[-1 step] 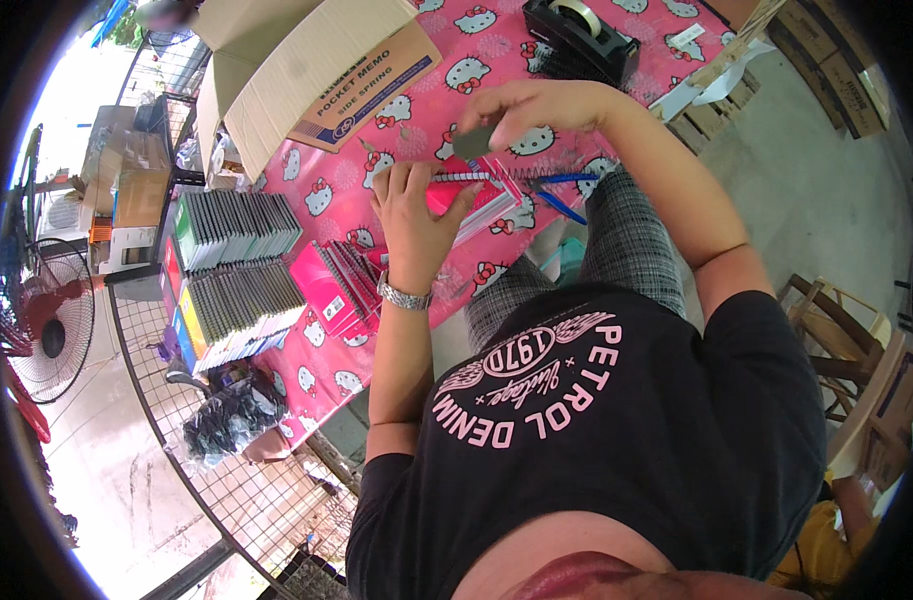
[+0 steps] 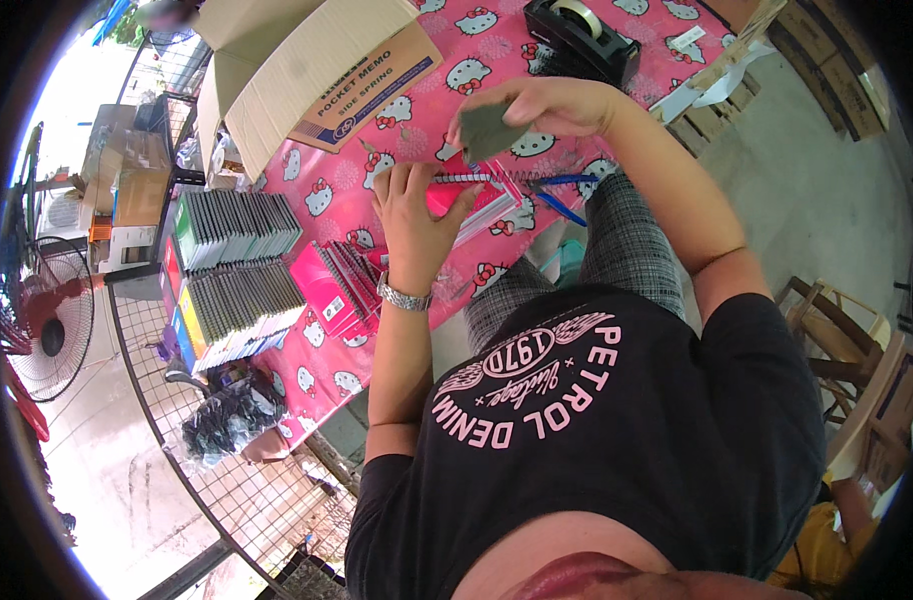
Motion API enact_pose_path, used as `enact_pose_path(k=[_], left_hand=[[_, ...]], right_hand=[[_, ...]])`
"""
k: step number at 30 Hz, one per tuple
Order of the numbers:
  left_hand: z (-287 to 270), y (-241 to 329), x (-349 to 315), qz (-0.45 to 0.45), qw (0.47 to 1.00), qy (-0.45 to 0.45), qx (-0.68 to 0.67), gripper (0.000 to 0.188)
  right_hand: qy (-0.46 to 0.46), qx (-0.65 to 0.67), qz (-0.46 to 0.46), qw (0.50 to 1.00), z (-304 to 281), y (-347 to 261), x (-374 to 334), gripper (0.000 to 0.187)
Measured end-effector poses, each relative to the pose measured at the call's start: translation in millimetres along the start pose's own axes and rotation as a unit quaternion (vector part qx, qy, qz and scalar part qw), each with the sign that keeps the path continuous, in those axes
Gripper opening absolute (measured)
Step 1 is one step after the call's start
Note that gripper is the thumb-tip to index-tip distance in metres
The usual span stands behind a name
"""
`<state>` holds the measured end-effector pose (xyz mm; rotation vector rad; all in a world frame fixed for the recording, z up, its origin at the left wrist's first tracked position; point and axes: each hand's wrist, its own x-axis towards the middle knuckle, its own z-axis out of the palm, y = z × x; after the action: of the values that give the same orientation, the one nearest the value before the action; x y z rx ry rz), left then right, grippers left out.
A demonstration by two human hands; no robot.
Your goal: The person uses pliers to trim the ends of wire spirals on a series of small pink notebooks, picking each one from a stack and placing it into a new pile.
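Compared with the earlier frame, the dark grey-green flat piece (image 2: 492,136) shows more of its broad face, turned by the right hand (image 2: 552,106); the left hand (image 2: 415,215) and the pink-covered spiral notebook (image 2: 445,195) keep their places. The notebook's long wire spiral (image 2: 465,178) runs nearly level from left to right along its far edge, and its loose coils reach rightward toward a pair of pliers with blue handles (image 2: 565,206). The pliers' handles spread to the right. The flat piece has a corner pointing down toward the spiral; fingers cover part of it, so its long axis cannot be told.

There is one flat piece, one notebook under the hand and one pair of pliers. Two rows of dark-spined spiral notebooks (image 2: 239,228) stand at the left; nearer lies one group of pink spiral notebooks (image 2: 327,290), too overlapped to count.

The left hand presses the notebook's left end, fingers at the spiral and thumb spread over the cover. The right hand pinches the flat piece between thumb and fingers, above the notebook. The notebook lies between the left hand and the pliers, on a pink patterned cloth (image 2: 457,112).
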<state>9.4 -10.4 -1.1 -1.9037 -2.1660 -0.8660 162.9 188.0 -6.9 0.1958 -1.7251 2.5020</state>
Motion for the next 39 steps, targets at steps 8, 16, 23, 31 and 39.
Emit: enact_pose_path(k=[8,16,23,31,39], left_hand=[[2,-6,-6,0.003,1.0,-0.004,-0.017,0.041],[-11,-33,0,-0.034,0.997,-0.036,-0.065,0.038],[-11,-41,3,-0.081,0.983,-0.061,-0.154,0.037],[-11,-41,0,-0.088,0.982,-0.057,-0.154,0.039],[-8,-45,-4,-0.11,0.972,-0.048,-0.203,0.035]], right_hand=[[-0.028,-0.171,0.032,0.984,6,-5,4,0.052],[0.001,-0.303,0.085,0.949,1,-8,26,0.05],[0.021,-0.138,0.078,0.987,5,-6,33,0.05],[-0.019,-0.114,0.05,0.992,9,-2,40,0.054],[0.034,-0.067,0.056,0.996,12,12,47,0.046]])
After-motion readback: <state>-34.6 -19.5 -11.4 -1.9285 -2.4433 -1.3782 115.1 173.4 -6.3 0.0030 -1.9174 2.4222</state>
